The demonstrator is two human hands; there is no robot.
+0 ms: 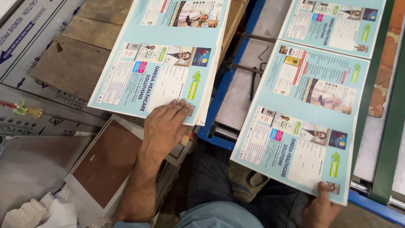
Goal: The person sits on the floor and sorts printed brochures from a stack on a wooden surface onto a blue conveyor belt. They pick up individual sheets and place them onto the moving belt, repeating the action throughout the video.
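Note:
My left hand point(165, 125) lies palm down on the near corner of a stack of light blue printed sheets point(160, 59) that rests on a wooden board. Its fingers are flat on the top sheet, close to the stack's edge. My right hand point(321, 207) pinches the near corner of a second large light blue printed sheet point(308, 114), thumb on top. That sheet stretches away from me over a blue-framed metal machine bed and overhangs its near edge above my knees.
The blue machine frame point(219, 105) runs between the two sheets, with a green rail point(386, 139) at the right. A wooden board point(80, 59) lies left. A brown-faced pad point(105, 162), crumpled paper point(38, 211) and metal plates point(25, 38) sit at the lower left.

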